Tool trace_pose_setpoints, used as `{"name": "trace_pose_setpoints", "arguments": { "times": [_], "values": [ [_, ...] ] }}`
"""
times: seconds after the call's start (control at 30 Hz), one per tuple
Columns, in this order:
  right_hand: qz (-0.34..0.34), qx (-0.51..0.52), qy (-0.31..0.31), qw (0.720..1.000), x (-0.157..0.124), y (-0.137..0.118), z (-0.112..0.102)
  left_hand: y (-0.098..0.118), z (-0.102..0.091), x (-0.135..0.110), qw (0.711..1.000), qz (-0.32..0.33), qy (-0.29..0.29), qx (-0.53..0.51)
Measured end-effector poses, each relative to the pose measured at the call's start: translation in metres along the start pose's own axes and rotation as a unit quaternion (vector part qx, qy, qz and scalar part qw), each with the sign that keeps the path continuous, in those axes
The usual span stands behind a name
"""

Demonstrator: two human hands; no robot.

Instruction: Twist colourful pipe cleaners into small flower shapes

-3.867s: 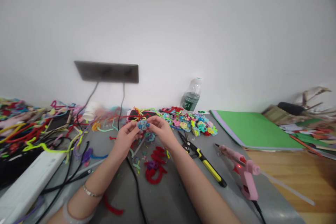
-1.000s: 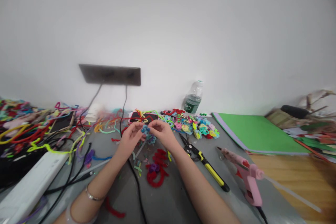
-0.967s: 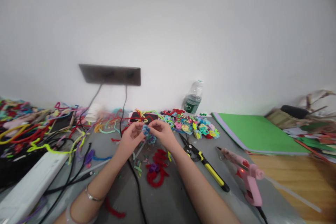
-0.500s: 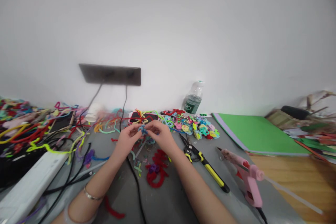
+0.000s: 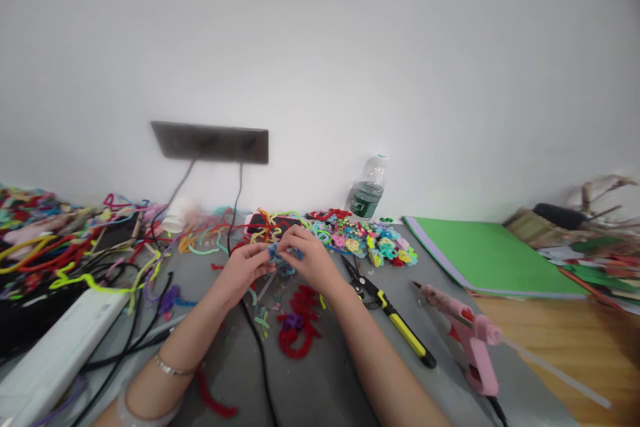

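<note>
Pinching the small blue fuzzy piece (image 5: 273, 251) just below mid-frame, my left hand (image 5: 245, 269) is nearly closed. My right hand (image 5: 309, 259) curls against it; I can't tell whether it grips. Lower centre lies a red fuzzy coil (image 5: 303, 307).

wears a thin, silver-coloured bracelet (image 5: 173, 369) round the left forearm (image 5: 200, 330), with a broader, pale, translucent-looking bangle (image 5: 134, 417) closer to the elbow. shows a right forearm (image 5: 377, 343) bare to the picture's edge.
</note>
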State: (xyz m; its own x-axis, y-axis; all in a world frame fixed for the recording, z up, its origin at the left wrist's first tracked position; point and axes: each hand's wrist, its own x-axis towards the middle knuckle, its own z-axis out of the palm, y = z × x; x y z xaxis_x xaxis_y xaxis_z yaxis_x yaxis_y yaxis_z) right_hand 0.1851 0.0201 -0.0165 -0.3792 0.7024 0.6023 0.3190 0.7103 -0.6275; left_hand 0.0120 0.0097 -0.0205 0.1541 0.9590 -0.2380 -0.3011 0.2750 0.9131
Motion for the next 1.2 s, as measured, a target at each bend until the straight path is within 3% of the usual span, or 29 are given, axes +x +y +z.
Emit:
{"name": "trace_pose_setpoints", "arguments": {
  "times": [0.17,0.33,0.53,0.83,1.2],
  "values": [
    [0.026,0.039,0.01,0.999,0.0,0.003,0.003,-0.003,-0.001,0.001,0.995,0.068,-0.001,0.077],
    [0.041,0.04,0.015,0.998,-0.001,0.004,0.004,-0.005,-0.002,-0.001,0.96,0.187,0.013,0.208],
    [0.037,0.028,0.004,0.999,-0.001,0.0,0.005,-0.005,-0.005,-0.001,0.925,0.224,0.022,0.305],
    [0.1,0.1,0.05,0.989,0.0,0.002,0.009,-0.007,-0.003,0.001,0.947,0.235,0.015,0.216],
    [0.099,0.12,0.06,0.986,0.001,0.002,0.01,-0.007,-0.004,0.004,0.992,0.117,0.008,0.048]
  ]
}}
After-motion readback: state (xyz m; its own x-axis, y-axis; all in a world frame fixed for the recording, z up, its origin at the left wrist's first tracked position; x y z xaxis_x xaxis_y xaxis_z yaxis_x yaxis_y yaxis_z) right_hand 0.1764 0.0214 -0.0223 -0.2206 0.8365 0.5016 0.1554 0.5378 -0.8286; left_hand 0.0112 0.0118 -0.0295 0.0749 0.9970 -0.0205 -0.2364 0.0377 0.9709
